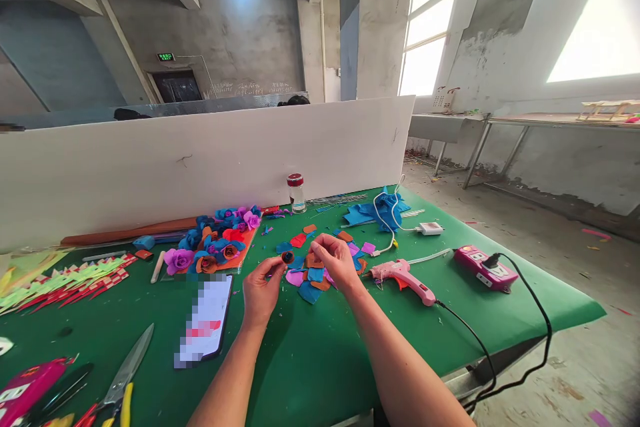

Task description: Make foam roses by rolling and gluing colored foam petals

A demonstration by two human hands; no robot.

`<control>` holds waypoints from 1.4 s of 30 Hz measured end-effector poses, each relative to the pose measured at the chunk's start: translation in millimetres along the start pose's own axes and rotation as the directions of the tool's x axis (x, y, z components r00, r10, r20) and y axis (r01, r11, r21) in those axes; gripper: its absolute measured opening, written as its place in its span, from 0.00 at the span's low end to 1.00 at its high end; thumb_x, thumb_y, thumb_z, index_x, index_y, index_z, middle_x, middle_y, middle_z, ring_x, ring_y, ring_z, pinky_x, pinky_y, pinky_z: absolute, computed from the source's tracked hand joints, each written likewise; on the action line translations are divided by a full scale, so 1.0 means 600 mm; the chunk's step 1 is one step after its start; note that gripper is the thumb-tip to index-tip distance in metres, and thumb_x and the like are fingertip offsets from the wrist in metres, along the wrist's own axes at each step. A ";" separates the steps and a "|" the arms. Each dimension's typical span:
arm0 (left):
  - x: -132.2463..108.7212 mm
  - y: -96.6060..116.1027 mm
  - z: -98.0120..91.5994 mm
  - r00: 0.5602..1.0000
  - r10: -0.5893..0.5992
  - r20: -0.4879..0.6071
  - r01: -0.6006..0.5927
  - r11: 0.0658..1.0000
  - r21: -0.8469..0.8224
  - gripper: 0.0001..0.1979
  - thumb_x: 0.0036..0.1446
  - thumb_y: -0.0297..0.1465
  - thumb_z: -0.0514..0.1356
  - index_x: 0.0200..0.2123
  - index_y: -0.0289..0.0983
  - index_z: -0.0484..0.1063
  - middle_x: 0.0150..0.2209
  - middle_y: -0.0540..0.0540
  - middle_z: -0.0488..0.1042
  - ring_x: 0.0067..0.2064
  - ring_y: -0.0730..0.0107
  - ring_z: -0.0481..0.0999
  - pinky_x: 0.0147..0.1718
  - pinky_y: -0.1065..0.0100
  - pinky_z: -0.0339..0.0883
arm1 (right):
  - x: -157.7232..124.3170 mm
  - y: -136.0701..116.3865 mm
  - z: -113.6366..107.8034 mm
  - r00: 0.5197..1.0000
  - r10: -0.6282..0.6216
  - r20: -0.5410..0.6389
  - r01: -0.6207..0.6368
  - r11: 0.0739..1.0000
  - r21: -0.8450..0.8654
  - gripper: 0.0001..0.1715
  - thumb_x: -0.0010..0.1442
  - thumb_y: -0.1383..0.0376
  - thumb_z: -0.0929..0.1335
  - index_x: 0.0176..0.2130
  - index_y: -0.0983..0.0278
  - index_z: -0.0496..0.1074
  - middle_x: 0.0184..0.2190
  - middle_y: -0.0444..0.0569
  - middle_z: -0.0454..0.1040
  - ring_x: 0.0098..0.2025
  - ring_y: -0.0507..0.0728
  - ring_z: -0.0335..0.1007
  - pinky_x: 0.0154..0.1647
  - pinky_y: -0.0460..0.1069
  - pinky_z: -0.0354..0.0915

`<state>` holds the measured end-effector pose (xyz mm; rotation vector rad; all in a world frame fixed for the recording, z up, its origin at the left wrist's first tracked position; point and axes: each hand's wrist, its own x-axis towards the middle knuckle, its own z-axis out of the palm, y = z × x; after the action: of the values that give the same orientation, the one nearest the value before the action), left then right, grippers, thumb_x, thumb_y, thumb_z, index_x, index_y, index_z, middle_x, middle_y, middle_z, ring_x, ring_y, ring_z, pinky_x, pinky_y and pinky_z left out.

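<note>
My left hand (263, 288) is closed in a pinch on a small rolled flower bud (287, 257), dark in the middle with a brownish edge. Just to its right, my right hand (336, 261) has thumb and fingers pressed together on an orange petal (312, 260), partly hidden by the fingertips. Loose petals in blue, orange, red and purple lie under and around both hands, among them a blue petal (310, 292) and a red petal (299, 240). A pink glue gun (405, 279) rests right of my right hand.
Finished flowers (220, 240) are heaped at back left. A phone (206, 320) and scissors (125, 373) lie left, and a lidded jar (297, 195) stands by the white partition (250, 153). A magenta power box (485, 268), cables and a white charger (430, 229) are right.
</note>
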<state>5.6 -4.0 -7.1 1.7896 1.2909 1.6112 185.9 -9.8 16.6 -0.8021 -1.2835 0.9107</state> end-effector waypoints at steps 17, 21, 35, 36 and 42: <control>0.002 0.024 0.006 0.928 -0.284 0.241 0.360 0.851 -0.383 0.15 0.43 0.39 0.71 0.30 0.35 0.78 0.25 0.48 0.78 0.26 0.69 0.76 0.30 0.68 0.72 | -0.003 0.046 0.029 0.990 -0.004 0.138 0.029 0.983 -0.179 0.13 0.59 0.58 0.68 0.40 0.63 0.76 0.32 0.47 0.76 0.27 0.51 0.66 0.27 0.46 0.63; 0.001 0.022 0.007 0.920 -0.293 0.260 0.380 0.832 -0.405 0.16 0.42 0.39 0.72 0.31 0.34 0.79 0.25 0.48 0.78 0.26 0.70 0.75 0.29 0.69 0.71 | -0.004 0.051 0.035 0.992 -0.027 0.122 0.051 0.981 -0.189 0.13 0.56 0.59 0.71 0.40 0.63 0.77 0.32 0.46 0.75 0.26 0.50 0.65 0.28 0.45 0.63; -0.005 0.025 0.016 0.920 -0.252 0.300 0.360 0.846 -0.393 0.14 0.45 0.40 0.71 0.29 0.35 0.79 0.23 0.48 0.77 0.25 0.71 0.73 0.29 0.70 0.69 | -0.005 0.059 0.050 0.988 0.131 0.087 -0.137 0.988 0.072 0.20 0.48 0.50 0.74 0.32 0.63 0.72 0.25 0.43 0.72 0.23 0.51 0.66 0.24 0.46 0.63; -0.005 0.025 0.015 0.921 -0.248 0.300 0.356 0.848 -0.392 0.14 0.46 0.40 0.71 0.29 0.35 0.79 0.23 0.49 0.77 0.25 0.71 0.73 0.29 0.71 0.69 | -0.004 0.060 0.050 0.983 0.153 0.104 -0.164 0.980 0.112 0.21 0.47 0.50 0.75 0.32 0.63 0.72 0.23 0.43 0.72 0.23 0.51 0.66 0.25 0.46 0.63; -0.006 0.023 0.014 0.921 -0.228 0.315 0.343 0.857 -0.384 0.13 0.47 0.39 0.70 0.31 0.35 0.79 0.24 0.48 0.77 0.26 0.71 0.74 0.29 0.71 0.70 | -0.003 0.049 0.047 0.960 0.221 0.171 -0.261 0.929 0.263 0.22 0.43 0.52 0.77 0.29 0.63 0.71 0.22 0.41 0.72 0.23 0.51 0.66 0.26 0.46 0.63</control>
<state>18.9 -11.6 -0.1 1.3971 0.9335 1.3152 154.6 1.7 -7.1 -0.6874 -1.1527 1.3371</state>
